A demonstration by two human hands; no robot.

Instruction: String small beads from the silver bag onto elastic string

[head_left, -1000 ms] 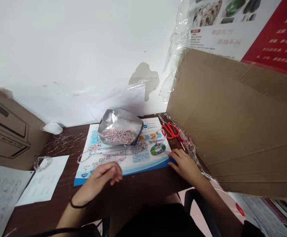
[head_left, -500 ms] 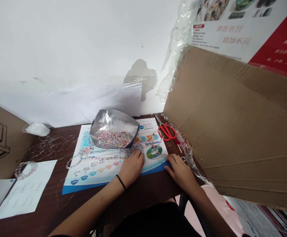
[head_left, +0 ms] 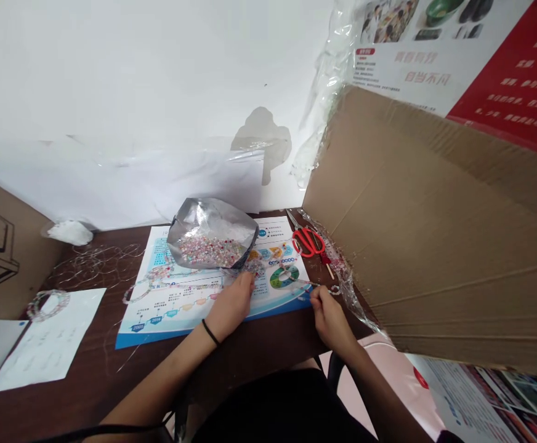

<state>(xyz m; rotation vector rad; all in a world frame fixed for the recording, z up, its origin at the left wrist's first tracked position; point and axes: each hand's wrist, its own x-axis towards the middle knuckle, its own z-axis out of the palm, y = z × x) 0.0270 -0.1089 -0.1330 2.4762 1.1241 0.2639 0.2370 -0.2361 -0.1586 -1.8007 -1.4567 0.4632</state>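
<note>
My left hand (head_left: 233, 303) rests on the printed sheet (head_left: 167, 307), its fingertips at a loose strand of small beads (head_left: 189, 286) that runs across the sheet. Whether those fingers grip the strand is hard to see. My right hand (head_left: 327, 314) is pinched on a thin clear thread (head_left: 303, 282) at the sheet's right edge. Just beyond both hands lies an open silver foil bag (head_left: 210, 220) holding many pink and white beads. Red-handled scissors (head_left: 308, 242) lie near my right hand.
A large cardboard sheet (head_left: 435, 215) stands to the right, with crumpled plastic wrap (head_left: 342, 271) along its edge. On the dark wooden table (head_left: 250, 344) at left are white paper (head_left: 51, 351), a beaded ring (head_left: 48, 305) and tangled threads (head_left: 97, 261).
My left hand has come down from above the sheet's lower edge onto the beads. My right hand has lifted off the sheet's edge and pinched the thread. The view has shifted slightly.
</note>
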